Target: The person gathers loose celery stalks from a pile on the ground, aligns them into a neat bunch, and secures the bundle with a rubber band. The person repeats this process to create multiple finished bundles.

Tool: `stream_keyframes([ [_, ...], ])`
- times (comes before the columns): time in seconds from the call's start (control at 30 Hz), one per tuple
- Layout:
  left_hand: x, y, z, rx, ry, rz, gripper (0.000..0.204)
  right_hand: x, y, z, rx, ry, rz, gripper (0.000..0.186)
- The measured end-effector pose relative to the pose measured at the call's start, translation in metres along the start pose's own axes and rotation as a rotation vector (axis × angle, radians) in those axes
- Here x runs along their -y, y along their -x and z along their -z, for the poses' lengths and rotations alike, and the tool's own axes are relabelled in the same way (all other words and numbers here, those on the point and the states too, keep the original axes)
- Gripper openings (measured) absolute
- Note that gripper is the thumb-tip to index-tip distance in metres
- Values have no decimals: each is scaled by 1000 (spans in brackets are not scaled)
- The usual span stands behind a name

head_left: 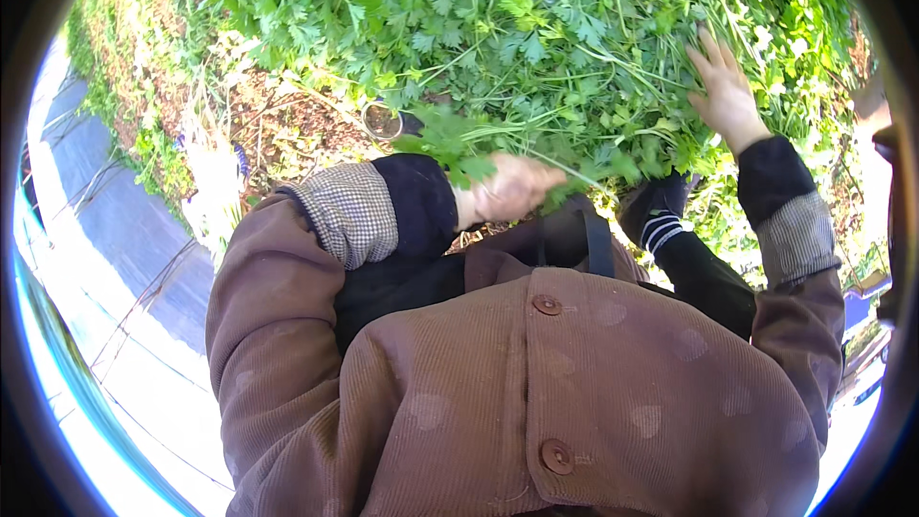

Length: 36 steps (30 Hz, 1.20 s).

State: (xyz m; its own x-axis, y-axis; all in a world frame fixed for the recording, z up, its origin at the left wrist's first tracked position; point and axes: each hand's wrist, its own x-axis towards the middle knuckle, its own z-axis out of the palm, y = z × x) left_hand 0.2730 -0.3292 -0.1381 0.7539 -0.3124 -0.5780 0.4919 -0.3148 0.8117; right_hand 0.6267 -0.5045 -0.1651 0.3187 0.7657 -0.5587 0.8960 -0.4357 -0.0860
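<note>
A dense bed of green herbs with parsley-like leaves (pixel 536 38) fills the far side in front of me. My left hand (pixel 514 189), slightly blurred, is close to my lap with its fingers curled around a few parsley-like sprigs (pixel 450 139). Their leaves stick out to the left of the fist, and pale stems show on its right. Farther out on the right, my right hand (pixel 725 91) rests on the greens with its fingers apart. Some fingertips reach in among the leaves, and nothing appears gripped there.
My dark shoe and striped sock (pixel 661 228) stand at the edge of the greens. A thin round ring (pixel 382 121) lies on brown soil and dry stalks left of centre. Farther left are pale stalks with purple bits (pixel 215 168) and a grey strip of sheeting (pixel 124 201).
</note>
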Motion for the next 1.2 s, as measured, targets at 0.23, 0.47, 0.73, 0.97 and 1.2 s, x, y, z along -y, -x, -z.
stream_keyframes([
  [0.23, 26, 53, 41, 11, -401, 82, 59, -55, 78, -18, 636, -40, -141, 23],
  [0.47, 52, 118, 91, -200, -351, 462, 37, 38, -51, 68, -395, -108, 100, 43],
  [0.73, 46, 91, 108, -252, -357, 328, 43, 87, -120, 49, -200, 10, 37, 48],
  [0.97, 54, 87, 118, -327, -201, 370, 43, -17, 26, 1, 273, -53, -272, 31],
  [1.2, 44, 83, 116, -296, -324, 408, 42, -49, 58, 38, 819, 75, -116, 45],
])
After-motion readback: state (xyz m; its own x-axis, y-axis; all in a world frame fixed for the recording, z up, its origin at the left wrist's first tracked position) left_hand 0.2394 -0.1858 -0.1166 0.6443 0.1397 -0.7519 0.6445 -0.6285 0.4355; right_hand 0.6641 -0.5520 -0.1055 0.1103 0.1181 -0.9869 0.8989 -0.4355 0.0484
